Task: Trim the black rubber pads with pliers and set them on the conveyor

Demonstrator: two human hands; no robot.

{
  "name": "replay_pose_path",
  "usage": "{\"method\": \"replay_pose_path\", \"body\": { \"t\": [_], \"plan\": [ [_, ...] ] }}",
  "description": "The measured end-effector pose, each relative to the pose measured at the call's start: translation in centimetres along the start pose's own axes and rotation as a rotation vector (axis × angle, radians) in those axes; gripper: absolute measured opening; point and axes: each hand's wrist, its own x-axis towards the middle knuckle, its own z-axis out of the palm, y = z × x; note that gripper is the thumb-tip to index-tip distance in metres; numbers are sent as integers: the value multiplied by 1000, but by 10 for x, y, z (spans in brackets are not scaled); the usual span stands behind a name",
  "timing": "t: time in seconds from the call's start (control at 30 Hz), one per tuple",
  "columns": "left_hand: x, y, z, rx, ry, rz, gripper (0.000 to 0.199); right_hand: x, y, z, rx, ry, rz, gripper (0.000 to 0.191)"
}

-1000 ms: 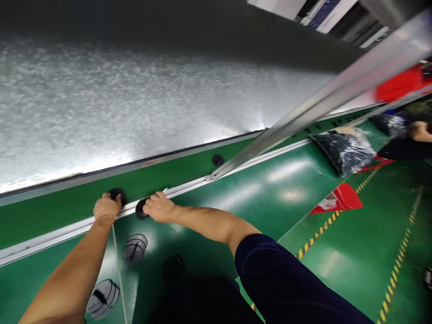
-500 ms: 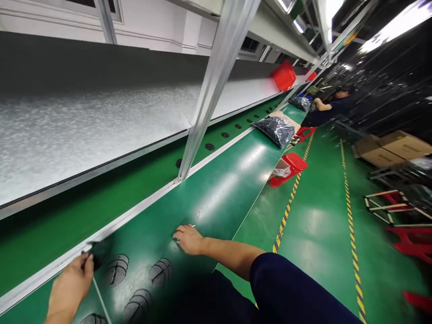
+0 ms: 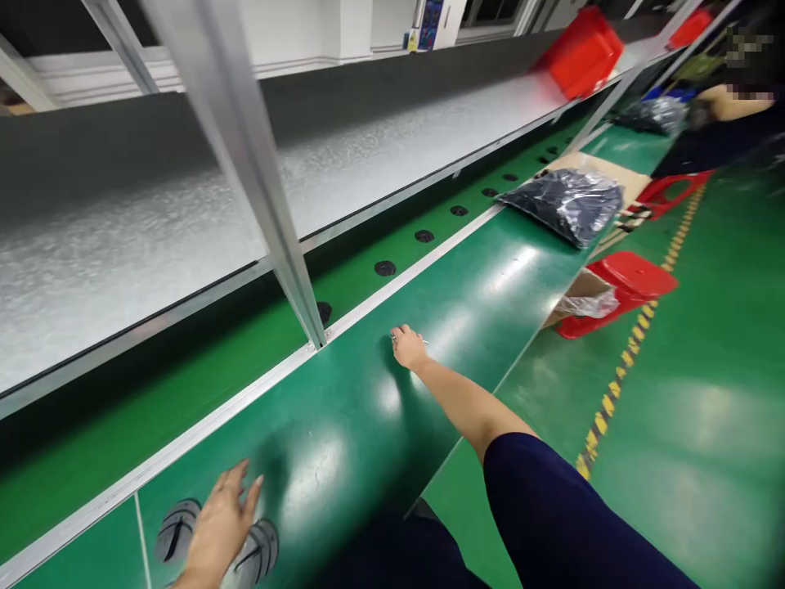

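Note:
My left hand (image 3: 222,517) is open and empty, its fingers spread above the near bench. Beneath and beside it lie flat round grey pieces with black bands: one grey disc (image 3: 177,532) to its left, another grey disc (image 3: 256,558) partly behind its wrist. My right hand (image 3: 407,347) is farther forward over the green bench top (image 3: 343,384), fingers curled round a thin silvery tool (image 3: 425,342). Only the tool's ends show, so its kind is unclear.
Behind a metal rail, several black round pieces (image 3: 424,236) lie along a green belt. A metal post (image 3: 270,188) rises at the bench edge. Farther along are a dark plastic-bagged bundle (image 3: 567,204), a red stool (image 3: 631,278), a tilted red bin (image 3: 582,56) and a co-worker (image 3: 736,123).
My left hand has let go of a dark piece it held near the rail and moved right, now empty. My right hand has moved forward and right with the tool. The view has swung.

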Motion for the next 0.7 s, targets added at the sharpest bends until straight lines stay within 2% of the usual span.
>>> {"method": "replay_pose_path", "body": {
  "t": [0.13, 0.17, 0.2, 0.27, 0.33, 0.4, 0.47, 0.5, 0.53, 0.6, 0.67, 0.7],
  "plan": [
    [51, 155, 24, -109, 56, 361, 52, 100, 36, -9, 24, 45, -78, 28],
    [69, 191, 30, -114, 53, 412, 51, 120, 43, -11, 31, 53, -95, 29],
    [88, 224, 35, -117, 52, 430, 50, 138, 50, -12, 38, 59, -111, 30],
    [130, 279, 41, -125, 79, 380, 56, 168, 62, -16, 50, 57, -140, 31],
    [173, 317, 43, -148, 197, 274, 65, 194, 71, -22, 56, 41, -165, 32],
    [216, 338, 41, -147, 366, 171, 70, 218, 77, -28, 61, 29, -184, 35],
    [253, 348, 37, -126, 506, 29, 72, 242, 82, -32, 66, 25, -196, 40],
    [270, 350, 35, -116, 538, -69, 74, 254, 84, -33, 67, 20, -199, 41],
    [284, 350, 33, -116, 529, -180, 76, 265, 86, -33, 67, 10, -201, 41],
    [306, 345, 31, -133, 418, -377, 75, 283, 88, -30, 65, -23, -207, 37],
    [319, 336, 31, -152, 293, -486, 66, 294, 90, -25, 60, -52, -224, 33],
    [322, 332, 32, -149, 263, -490, 60, 297, 91, -23, 57, -60, -239, 32]
  ]
}}
